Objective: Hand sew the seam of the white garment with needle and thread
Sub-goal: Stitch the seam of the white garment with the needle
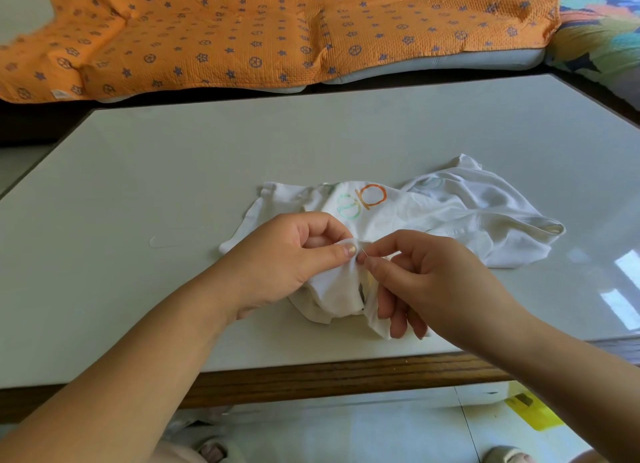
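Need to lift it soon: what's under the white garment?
The white garment rests on the pale table, visible all round it. Anything beneath the cloth itself is hidden.

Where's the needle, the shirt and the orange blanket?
needle [364, 252]: head view, the thin bare bit between the fingertips.
shirt [450, 206]: head view, plain white cloth right of the letters.
blanket [242, 29]: head view, its orange middle.

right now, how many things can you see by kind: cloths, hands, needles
cloths: 3 (white garment, orange blanket, multicoloured blanket)
hands: 2 (left hand, right hand)
needle: 1
total: 6
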